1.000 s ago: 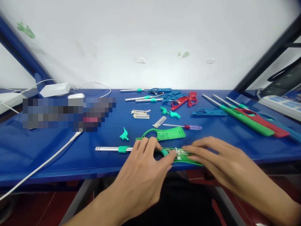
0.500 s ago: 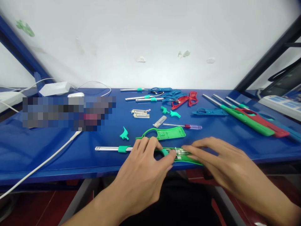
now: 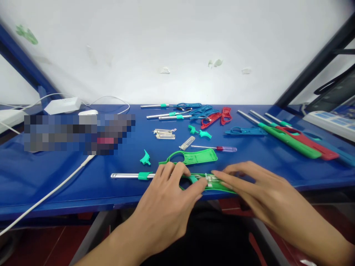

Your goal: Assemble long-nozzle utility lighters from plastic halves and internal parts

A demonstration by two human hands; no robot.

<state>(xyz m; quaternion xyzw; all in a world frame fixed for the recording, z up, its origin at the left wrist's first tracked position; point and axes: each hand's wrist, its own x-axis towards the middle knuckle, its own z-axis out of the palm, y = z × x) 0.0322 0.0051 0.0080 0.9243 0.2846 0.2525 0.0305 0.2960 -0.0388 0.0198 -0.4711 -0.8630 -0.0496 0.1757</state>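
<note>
An opened green gas lighter (image 3: 223,187) lies along the front of the table, its metal tube (image 3: 123,176) pointing left. My left hand (image 3: 169,199) bends over its middle, fingers on the far side and thumb pressed beside the teal trigger (image 3: 193,179). Inside the shell sits a clear fuel tank (image 3: 213,178). The fingertips of my right hand (image 3: 257,188) touch the tank and the shell's right part; its thumb is mostly hidden. Just behind lies the other green half-shell (image 3: 201,156), with a screwdriver (image 3: 226,149) beyond it.
Loose teal triggers (image 3: 145,158) and clear fuel tanks (image 3: 165,136) lie behind my hands. Farther back are blue lighter shells (image 3: 205,112) and red shell pieces (image 3: 226,115). Whole lighters (image 3: 294,140) rest at right. A white cable (image 3: 50,195) crosses the left side.
The fingertips of my right hand have shifted slightly left along the fuel tank. My left hand keeps its hold on the green lighter. The whole view has slid a little.
</note>
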